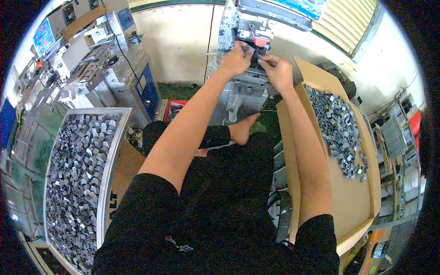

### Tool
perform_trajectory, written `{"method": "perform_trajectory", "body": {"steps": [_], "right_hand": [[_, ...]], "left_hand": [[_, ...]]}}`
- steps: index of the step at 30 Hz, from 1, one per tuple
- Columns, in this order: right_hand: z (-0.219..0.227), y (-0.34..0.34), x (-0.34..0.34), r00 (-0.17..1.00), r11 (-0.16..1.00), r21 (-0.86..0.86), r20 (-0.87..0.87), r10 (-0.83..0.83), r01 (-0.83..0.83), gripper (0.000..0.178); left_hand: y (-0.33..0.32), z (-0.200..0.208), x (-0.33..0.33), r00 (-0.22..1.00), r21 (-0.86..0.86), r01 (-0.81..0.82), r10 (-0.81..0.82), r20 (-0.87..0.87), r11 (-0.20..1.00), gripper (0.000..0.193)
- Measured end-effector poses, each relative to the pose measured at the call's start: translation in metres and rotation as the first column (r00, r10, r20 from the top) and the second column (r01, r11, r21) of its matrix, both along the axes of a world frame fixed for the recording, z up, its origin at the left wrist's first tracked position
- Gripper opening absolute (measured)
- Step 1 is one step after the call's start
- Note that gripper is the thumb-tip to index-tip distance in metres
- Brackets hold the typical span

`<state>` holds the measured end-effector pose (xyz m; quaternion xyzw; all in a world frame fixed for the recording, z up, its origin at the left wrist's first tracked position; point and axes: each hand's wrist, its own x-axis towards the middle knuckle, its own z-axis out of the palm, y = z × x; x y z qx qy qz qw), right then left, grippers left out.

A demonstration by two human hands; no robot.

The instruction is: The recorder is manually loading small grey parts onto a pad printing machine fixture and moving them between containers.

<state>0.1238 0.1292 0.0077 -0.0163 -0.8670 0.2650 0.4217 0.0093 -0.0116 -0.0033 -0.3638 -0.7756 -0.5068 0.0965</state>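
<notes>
Black sleeves and forearms reach forward to a small grey machine [247, 32]. Left hand [236, 59] is clenched on a small dark part [250, 48] at the machine's front; right hand [277, 68] pinches its other end. White tray [114, 151] left and cardboard box [353, 192] right hold metal pieces.

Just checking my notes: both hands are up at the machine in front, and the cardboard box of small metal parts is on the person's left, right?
Not quite. The head view shows the cardboard box on the person's right. Both the left hand and right hand are indeed at the machine.
</notes>
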Motion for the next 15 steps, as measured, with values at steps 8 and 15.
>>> {"method": "perform_trajectory", "body": {"steps": [8, 15], "right_hand": [[0.013, -0.018, 0.005, 0.993, 0.983, 0.158, 0.048, -0.106, 0.097, 0.023], [-0.007, -0.030, 0.037, 0.947, 0.876, 0.435, 0.131, -0.293, 0.211, 0.047]], "left_hand": [[0.004, -0.001, -0.006, 0.998, 0.026, 0.001, 0.001, -0.068, 1.000, 0.058], [0.008, 0.008, 0.007, 1.000, -0.022, 0.017, -0.016, 0.025, 1.000, 0.056]]}}
